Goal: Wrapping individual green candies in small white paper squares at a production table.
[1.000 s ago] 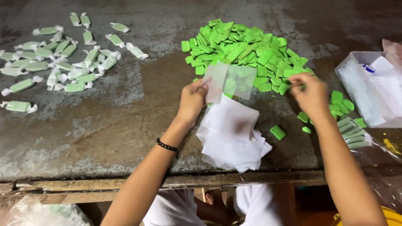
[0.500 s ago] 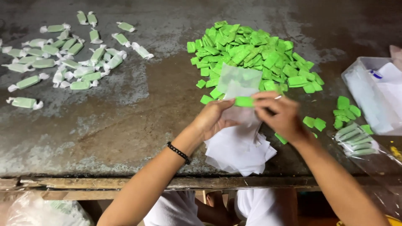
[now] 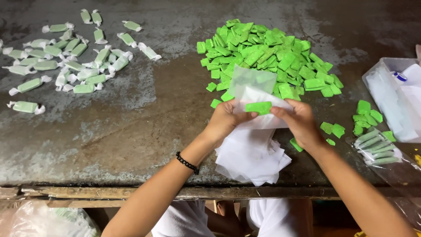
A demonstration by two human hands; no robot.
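Left hand [image 3: 226, 120] and right hand [image 3: 300, 120], both grips grasping one wrapper sheet [image 3: 256, 94], one green candy block [image 3: 258, 107] on it

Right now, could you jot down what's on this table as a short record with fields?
Left hand: holds the thin wrapper sheet
Right hand: pinches a green block on the sheet
Under the hands: stack of white sheets
Behind: heap of unwrapped green blocks
Far left: wrapped pieces
Right edge: clear tub

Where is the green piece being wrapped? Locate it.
Centre of the head view: the green piece lies on a translucent wrapper, between both hands, above the wrapper stack.
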